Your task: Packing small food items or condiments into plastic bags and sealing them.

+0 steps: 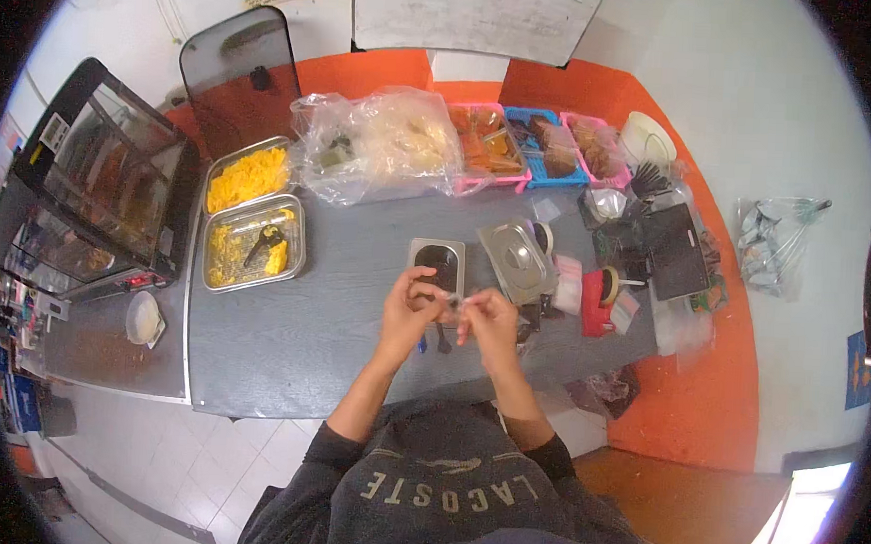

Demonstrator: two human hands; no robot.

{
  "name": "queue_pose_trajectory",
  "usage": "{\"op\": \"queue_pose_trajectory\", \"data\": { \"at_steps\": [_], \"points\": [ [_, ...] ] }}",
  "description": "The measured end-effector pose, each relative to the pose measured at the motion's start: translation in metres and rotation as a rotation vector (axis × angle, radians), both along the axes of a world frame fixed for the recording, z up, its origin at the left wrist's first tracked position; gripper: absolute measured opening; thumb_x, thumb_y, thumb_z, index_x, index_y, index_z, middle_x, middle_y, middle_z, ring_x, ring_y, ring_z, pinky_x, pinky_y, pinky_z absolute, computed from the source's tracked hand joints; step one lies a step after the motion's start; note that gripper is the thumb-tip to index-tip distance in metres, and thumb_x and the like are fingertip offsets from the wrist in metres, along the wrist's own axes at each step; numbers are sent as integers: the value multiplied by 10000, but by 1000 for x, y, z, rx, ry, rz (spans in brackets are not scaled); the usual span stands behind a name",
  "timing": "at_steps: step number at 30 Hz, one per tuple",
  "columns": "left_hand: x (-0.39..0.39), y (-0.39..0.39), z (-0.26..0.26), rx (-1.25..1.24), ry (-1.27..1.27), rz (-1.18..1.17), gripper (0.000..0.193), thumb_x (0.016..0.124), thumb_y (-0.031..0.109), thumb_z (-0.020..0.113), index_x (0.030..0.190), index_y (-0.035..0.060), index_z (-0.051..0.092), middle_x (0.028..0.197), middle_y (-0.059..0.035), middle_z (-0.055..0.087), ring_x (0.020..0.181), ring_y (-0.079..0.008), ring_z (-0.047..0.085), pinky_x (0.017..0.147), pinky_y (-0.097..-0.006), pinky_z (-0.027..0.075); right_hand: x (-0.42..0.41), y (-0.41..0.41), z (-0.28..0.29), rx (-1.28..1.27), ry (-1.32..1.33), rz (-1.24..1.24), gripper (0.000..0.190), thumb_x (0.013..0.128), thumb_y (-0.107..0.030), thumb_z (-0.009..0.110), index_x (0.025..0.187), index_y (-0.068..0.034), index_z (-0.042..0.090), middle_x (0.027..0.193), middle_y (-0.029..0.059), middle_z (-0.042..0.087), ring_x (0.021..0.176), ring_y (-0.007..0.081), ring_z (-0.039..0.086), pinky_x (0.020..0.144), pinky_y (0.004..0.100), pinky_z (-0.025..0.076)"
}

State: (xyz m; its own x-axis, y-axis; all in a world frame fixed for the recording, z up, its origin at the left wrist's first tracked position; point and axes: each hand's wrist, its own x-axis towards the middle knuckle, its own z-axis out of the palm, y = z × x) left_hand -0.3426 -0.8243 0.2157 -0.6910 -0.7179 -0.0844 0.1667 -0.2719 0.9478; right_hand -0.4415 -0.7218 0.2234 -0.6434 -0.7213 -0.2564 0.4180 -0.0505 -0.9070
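Note:
My left hand and my right hand meet over the table's near side. Between their fingertips they pinch a small piece of clear plastic, perhaps a little bag; blur hides its exact shape. Just beyond the fingers stands a small steel pan with a dark content; my hands cover its near end. A dark spoon-like utensil lies partly hidden under them, beside a small blue object. The steel lid rests to the right of the pan.
Two steel trays with yellow food, one fuller and one with a black scoop, sit left. Along the back are a large plastic bag and pink and blue baskets. A red tape dispenser stands right; a glass display warmer stands far left.

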Motion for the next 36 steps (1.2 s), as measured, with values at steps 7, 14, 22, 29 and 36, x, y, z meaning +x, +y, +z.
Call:
{"op": "queue_pose_trajectory", "data": {
  "at_steps": [7,14,22,29,36],
  "points": [
    [10,7,39,-696,-129,-228,309,767,4,605,1057,23,498,888,-108,646,728,-151,641,673,-251,512,-17,16,17,157,444,-5,59,764,22,572,770,-26,539,598,23,548,533,80,541,490,218,438],
    [14,10,50,-437,-27,-143,215,797,35,603,993,7,517,842,-103,652,791,-172,647,670,-276,505,-18,22,28,-177,667,-116,141,740,-40,681,861,-14,614,769,42,593,689,96,552,609,200,439],
    [-3,32,37,-127,49,-335,206,781,28,635,964,8,542,886,-89,646,829,-126,609,729,-262,491,-28,46,26,-142,856,-16,95,741,-26,672,824,5,639,770,56,599,707,113,566,621,231,453],
    [-19,41,22,-241,-9,-410,205,796,35,630,984,-21,573,908,-72,631,839,-118,594,747,-242,480,-39,77,23,37,838,-15,65,744,-24,661,806,-8,652,794,77,628,683,114,566,588,231,438],
    [-43,62,14,-515,-67,-428,142,766,5,618,905,-23,632,890,-114,646,824,-168,628,730,-270,510,-57,104,18,72,859,78,87,755,-51,653,837,-21,654,735,73,613,639,136,570,571,244,441]
  ]
}}
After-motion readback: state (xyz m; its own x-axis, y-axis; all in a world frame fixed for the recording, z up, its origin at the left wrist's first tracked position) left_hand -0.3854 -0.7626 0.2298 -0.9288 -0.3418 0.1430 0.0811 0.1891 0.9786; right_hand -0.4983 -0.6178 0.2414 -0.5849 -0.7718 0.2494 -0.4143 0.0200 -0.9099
